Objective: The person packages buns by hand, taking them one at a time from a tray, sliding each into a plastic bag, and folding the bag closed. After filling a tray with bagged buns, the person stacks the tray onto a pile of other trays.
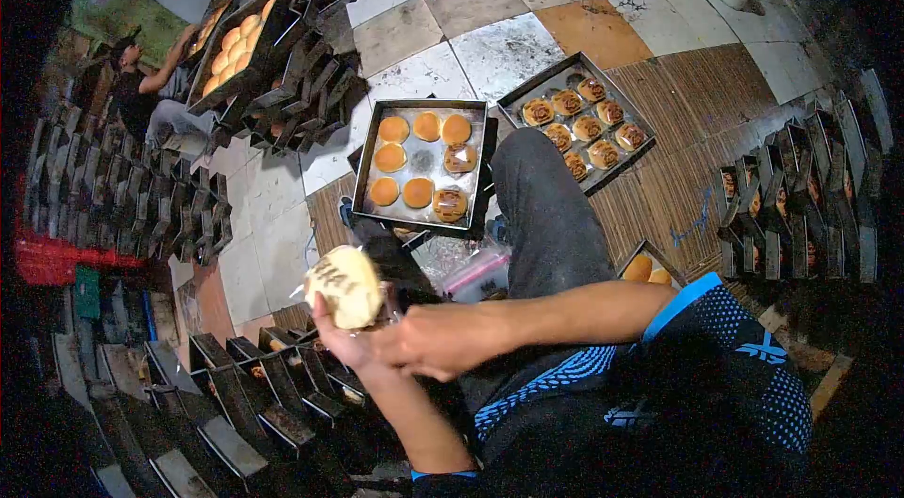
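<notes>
Our left hand (347, 342), fingers half-curled, holds the round, dark-printed bun (349, 289) at ten o'clock from our curled right hand (438, 339), whose hold we cannot tell.

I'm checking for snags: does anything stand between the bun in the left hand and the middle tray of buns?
Nothing visible blocks the upper path. The bun is held in the left hand, and the tray beyond is open on top. What looks like a dark trouser leg lies between them, seemingly below the bun.
</notes>
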### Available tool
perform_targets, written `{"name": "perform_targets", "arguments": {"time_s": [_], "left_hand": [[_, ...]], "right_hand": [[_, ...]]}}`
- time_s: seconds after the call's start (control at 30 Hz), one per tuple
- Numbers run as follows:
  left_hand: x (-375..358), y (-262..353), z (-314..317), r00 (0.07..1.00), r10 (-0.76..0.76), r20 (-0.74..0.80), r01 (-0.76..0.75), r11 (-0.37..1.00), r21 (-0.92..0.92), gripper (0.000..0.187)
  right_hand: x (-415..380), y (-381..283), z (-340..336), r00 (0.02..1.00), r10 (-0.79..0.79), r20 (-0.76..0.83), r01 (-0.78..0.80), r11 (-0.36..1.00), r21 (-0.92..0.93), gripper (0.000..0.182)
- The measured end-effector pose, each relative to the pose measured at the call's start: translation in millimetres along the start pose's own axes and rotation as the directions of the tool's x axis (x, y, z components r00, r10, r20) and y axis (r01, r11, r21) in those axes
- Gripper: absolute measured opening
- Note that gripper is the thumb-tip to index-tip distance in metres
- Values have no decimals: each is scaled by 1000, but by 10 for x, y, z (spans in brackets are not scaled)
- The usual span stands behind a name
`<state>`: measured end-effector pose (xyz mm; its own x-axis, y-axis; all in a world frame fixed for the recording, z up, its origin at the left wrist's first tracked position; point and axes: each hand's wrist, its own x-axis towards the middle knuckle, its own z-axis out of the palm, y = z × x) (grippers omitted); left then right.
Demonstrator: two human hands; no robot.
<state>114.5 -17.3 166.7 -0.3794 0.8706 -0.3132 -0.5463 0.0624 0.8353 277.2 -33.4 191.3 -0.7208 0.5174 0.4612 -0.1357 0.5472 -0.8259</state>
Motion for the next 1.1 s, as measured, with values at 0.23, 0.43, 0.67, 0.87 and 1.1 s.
{"name": "perform_targets", "arguments": {"time_s": [0.23,0.43,0.67,0.87,1.1], "left_hand": [[-140,68,-17,985,-8,174,49,971,-233,63],[-10,113,-172,960,-198,198,258,900,-352,60],[-281,-20,-115,973,-232,0,224,942,-249,66],[-447,-598,-288,881,446,161,-473,841,261,61],[-348,173,-719,425,865,268,-817,239,524,18]], "right_hand": [[-50,103,-127,993,-20,-119,38,989,145,19],[-2,-154,-201,954,-248,169,124,839,530,15],[52,344,-156,850,-4,-527,-183,935,-303,20],[169,270,-76,716,233,-658,-262,963,56,10],[465,78,-320,881,93,-464,-194,966,-173,16]]}}
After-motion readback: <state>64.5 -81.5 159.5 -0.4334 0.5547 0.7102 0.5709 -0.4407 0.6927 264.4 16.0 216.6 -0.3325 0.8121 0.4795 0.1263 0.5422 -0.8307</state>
